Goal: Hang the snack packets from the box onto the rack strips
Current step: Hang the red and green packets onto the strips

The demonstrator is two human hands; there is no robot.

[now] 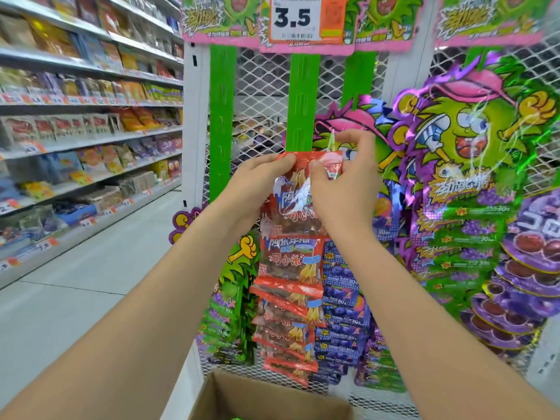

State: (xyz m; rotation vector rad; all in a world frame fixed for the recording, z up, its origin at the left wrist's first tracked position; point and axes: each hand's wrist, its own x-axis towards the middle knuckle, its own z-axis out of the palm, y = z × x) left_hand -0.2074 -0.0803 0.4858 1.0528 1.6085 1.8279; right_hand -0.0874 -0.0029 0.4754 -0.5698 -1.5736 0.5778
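Grey shelves (91,137) of goods line the left. Next, a bare green strip (222,116) hangs on the white mesh rack (257,86). Left grip (257,186) pinches the top left corner of a red packet (303,189), held against the middle strip (303,101), directly above a column of hung packets (288,298). Right grip (342,189) pinches the top right corner, fingers curled over the edge. Purple and green packs (472,237) hang rightward. Cardboard box (263,398) sits below, open.
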